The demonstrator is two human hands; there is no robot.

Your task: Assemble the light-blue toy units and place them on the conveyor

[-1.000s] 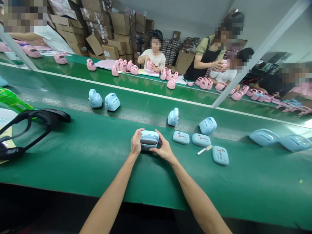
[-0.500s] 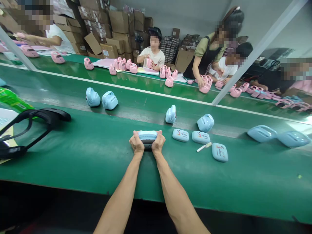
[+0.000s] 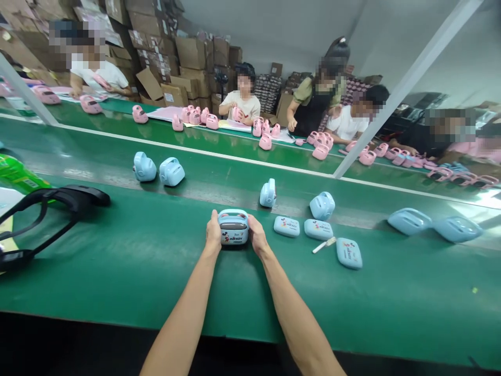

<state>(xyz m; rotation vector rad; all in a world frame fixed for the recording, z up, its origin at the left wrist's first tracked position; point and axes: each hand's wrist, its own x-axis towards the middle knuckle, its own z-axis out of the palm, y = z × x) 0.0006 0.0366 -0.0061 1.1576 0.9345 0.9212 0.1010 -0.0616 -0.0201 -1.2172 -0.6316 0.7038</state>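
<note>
Between my hands a light-blue plastic case (image 3: pixel 235 237) with a top handle stands upright on the green table, its dark window and Mickey print facing me. My left hand (image 3: pixel 213 232) is pressed round its left side, and my right hand (image 3: pixel 258 237) grips the right side. Some fingers are hidden behind the case. Just right of my right hand lie two light-blue printed panels (image 3: pixel 287 226), (image 3: pixel 318 230) and a third panel (image 3: pixel 349 254) turned on its side. A small white brush-like tool (image 3: pixel 324 245) rests below them.
Several light-blue handled shells, such as this shell (image 3: pixel 172 172), sit on the belt (image 3: pixel 219 167) beyond. A black strapped headset (image 3: pixel 58 209) and a green packet (image 3: pixel 19 172) are at the left. Across the belt, people sit and stand among pink cases (image 3: pixel 265 141).
The case has tilted upright, so its printed front now faces me. My hands have shifted to its sides. The view has moved slightly, and the standing co-worker's hand has left the pink cases.
</note>
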